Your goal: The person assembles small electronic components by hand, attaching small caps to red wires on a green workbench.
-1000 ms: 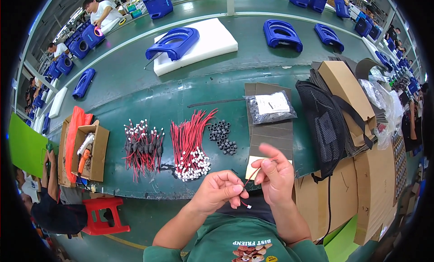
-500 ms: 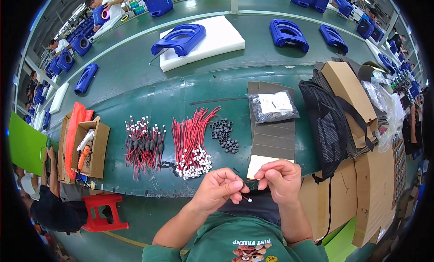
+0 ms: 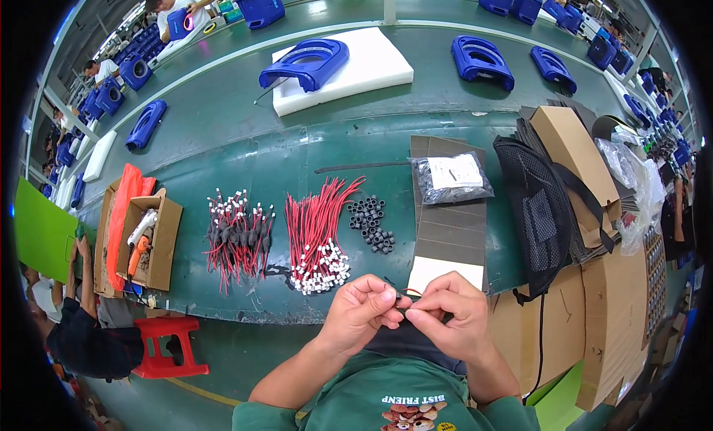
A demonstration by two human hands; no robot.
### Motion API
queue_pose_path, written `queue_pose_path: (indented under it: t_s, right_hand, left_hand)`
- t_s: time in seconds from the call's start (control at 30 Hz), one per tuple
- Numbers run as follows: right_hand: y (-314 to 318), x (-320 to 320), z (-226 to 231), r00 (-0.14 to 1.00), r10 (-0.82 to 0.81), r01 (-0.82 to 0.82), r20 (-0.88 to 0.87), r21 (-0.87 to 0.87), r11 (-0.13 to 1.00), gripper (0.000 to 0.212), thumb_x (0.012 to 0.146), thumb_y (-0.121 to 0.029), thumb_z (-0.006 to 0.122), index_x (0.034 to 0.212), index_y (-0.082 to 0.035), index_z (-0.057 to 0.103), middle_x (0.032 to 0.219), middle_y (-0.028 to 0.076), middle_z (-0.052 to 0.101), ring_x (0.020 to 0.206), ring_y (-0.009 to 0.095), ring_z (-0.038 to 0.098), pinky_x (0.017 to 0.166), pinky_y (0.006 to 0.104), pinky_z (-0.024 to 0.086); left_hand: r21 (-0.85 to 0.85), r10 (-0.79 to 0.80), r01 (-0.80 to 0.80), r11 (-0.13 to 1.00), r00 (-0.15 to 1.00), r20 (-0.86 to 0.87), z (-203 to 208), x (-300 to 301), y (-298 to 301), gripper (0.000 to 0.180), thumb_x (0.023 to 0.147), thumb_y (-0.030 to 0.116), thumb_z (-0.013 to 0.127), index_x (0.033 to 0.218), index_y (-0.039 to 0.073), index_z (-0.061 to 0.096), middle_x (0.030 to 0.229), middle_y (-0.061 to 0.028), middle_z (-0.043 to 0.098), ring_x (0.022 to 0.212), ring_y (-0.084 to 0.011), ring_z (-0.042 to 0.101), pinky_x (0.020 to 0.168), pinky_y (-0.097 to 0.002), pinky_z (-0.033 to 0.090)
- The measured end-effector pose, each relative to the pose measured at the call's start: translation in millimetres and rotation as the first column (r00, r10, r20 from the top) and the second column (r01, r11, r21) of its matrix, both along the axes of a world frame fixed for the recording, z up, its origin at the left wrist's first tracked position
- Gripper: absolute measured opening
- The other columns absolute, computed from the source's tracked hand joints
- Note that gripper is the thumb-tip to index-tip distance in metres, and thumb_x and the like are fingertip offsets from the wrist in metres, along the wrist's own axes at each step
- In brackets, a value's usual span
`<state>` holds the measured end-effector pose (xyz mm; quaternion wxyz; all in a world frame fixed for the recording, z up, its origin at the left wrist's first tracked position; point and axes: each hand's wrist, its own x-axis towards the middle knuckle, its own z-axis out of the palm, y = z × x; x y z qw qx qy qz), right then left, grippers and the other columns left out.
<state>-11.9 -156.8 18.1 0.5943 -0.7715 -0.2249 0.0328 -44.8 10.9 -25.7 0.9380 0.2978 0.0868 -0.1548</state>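
A green workbench spans the room, with blue casings on the surface beyond it and a red stool on the floor at near left. Red wires lie mid-bench, gray rings just to their right. At the near edge the left hand and right hand meet, fingers curled inward, each pinching a thin wire between them, largely hidden by the fingers.

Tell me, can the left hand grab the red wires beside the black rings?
Probably yes: nothing visible lies between the left hand and the red wires, though it's pinching a small dark piece.
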Motion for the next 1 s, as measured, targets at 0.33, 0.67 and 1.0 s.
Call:
queue_pose_path:
  t_s: [0.33, 0.67, 1.0]
  right_hand:
    - [8, -6, -5, 0.984, -0.098, 0.111, 0.148, -0.078, 0.991, 0.007, 0.067, 0.002, 0.067, 0.071, 0.000, 0.062, 0.074, 0.005, 0.053, 0.052, 0.005, 0.049, 0.044, 0.0168, 0.041]
    - [15, -10, -15, 0.866, -0.229, 0.307, 0.445, -0.110, 0.945, 0.014, 0.064, -0.004, 0.071, 0.076, -0.005, 0.065, 0.072, 0.003, 0.054, 0.052, 0.012, 0.056, 0.044, 0.0226, 0.045]
    - [11, -12, -19, 0.803, -0.155, 0.289, 0.575, -0.149, 0.946, 0.020, 0.062, -0.005, 0.072, 0.081, -0.004, 0.066, 0.078, 0.004, 0.059, 0.057, 0.013, 0.060, 0.049, 0.0223, 0.048]
  left_hand:
    - [0.162, 0.108, -0.113, 0.980, 0.993, 0.037, 4, -2, -7, 0.004, 0.084, 0.006, 0.054, 0.086, 0.003, 0.053, 0.089, -0.0173, 0.062, 0.067, -0.0148, 0.063, 0.059, -0.0246, 0.055]
    - [0.193, 0.127, -0.138, 0.971, 0.989, 0.070, 3, -2, -10, 0.012, 0.082, 0.002, 0.057, 0.093, 0.001, 0.053, 0.088, -0.0149, 0.062, 0.067, -0.0147, 0.062, 0.061, -0.0250, 0.054]
    - [0.142, 0.135, -0.140, 0.980, 0.990, 0.043, -3, 1, -7, 0.014, 0.076, -0.003, 0.061, 0.091, -0.001, 0.060, 0.083, -0.0139, 0.063, 0.070, -0.0166, 0.062, 0.063, -0.0255, 0.053]
